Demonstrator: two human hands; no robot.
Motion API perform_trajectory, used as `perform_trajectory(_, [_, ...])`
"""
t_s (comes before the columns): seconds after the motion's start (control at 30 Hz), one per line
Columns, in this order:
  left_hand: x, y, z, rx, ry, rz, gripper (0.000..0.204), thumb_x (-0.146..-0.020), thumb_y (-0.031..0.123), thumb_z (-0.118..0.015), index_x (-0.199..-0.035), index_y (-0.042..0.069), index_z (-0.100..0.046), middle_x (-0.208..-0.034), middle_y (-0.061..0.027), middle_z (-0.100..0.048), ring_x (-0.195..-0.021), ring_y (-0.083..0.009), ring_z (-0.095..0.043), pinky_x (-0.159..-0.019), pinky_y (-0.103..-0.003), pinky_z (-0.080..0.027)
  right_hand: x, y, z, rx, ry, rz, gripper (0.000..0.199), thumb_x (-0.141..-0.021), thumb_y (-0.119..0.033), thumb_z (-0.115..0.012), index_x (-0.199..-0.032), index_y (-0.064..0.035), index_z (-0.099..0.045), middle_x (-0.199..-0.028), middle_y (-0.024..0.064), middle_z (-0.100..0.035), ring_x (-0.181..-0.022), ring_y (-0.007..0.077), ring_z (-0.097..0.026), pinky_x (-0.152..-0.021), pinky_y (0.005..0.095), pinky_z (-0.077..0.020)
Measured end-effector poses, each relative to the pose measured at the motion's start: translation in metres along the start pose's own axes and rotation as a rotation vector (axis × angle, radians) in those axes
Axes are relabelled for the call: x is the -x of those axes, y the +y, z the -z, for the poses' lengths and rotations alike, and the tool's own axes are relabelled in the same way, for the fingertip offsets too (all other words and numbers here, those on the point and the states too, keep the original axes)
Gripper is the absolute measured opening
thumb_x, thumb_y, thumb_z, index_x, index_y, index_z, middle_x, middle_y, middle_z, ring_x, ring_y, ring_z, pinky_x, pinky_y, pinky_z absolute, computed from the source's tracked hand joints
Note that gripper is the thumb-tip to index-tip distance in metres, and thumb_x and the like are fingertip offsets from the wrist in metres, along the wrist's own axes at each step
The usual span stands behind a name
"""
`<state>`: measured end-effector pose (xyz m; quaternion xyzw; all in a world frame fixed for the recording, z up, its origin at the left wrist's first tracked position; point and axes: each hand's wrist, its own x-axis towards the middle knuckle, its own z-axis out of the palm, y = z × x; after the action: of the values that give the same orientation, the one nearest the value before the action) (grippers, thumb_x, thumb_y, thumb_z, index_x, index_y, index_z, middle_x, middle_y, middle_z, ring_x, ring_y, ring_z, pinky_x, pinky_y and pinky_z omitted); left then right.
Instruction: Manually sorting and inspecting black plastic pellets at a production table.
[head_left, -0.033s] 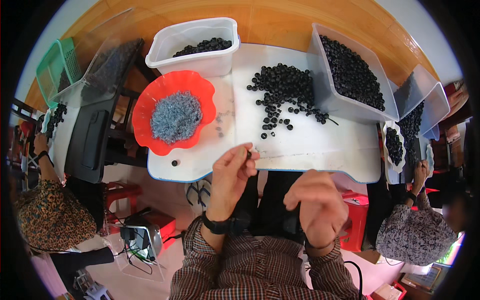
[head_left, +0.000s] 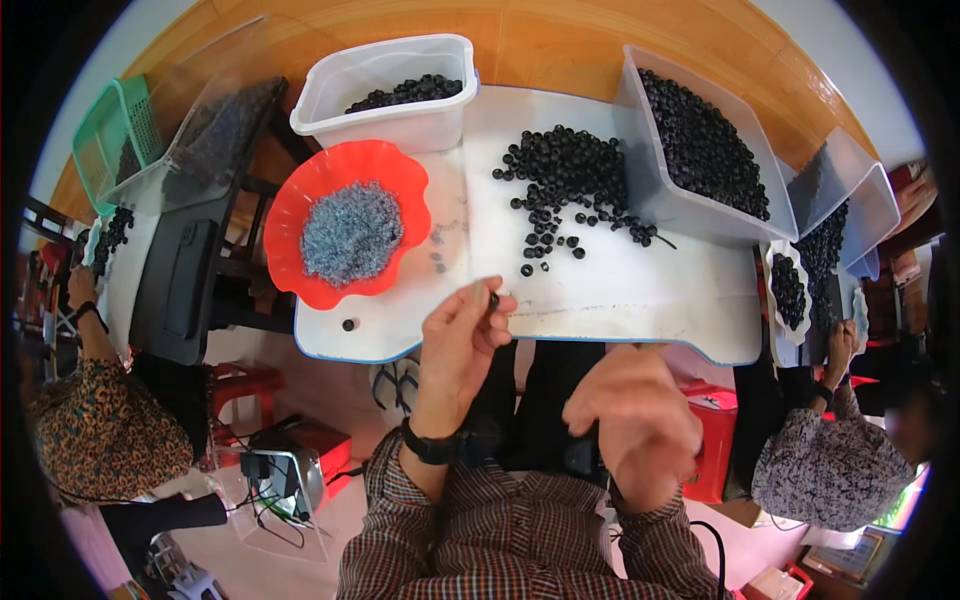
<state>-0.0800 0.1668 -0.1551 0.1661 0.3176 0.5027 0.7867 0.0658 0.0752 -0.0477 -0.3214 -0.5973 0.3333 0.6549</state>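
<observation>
Fingertips of left hand [head_left: 458,335] pinch small black bead [head_left: 493,299]; right hand [head_left: 640,420] loosely curled, empty.

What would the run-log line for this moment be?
left hand: pinching small black bead over white table | right hand: below table edge, loosely curled, hold unclear | nearby: loose bead pile, red dish
</observation>
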Motion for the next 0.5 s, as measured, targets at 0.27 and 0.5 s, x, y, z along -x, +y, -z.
perform_trajectory(0.27, [-0.088,0.067,-0.038,0.053,-0.125,-0.22,0.026,-0.1,0.02,-0.054,-0.105,-0.005,-0.059,-0.101,-0.0118,-0.063,-0.092,-0.0179,-0.062,-0.076,-0.023,-0.054,0.002,-0.08,-0.03,-0.989,-0.126,-0.302,0.055,-0.101,-0.051,-0.037,-0.133,-0.011,-0.058,-0.129,0.0193,-0.057,-0.108,0.0345,-0.056,-0.093,0.0506,-0.0498])
perform_trajectory(0.5, [-0.164,0.127,-0.077,0.137,-0.042,-0.424,0.029,-0.1,0.011,-0.047,-0.118,-0.012,-0.044,-0.11,-0.0234,-0.055,-0.105,-0.0305,-0.06,-0.095,-0.045,-0.054,-0.016,-0.081,-0.04,-0.955,-0.088,0.032,0.055,-0.101,-0.052,-0.036,-0.123,-0.0106,-0.065,-0.127,0.0181,-0.058,-0.109,0.035,-0.054,-0.092,0.0487,-0.0473])
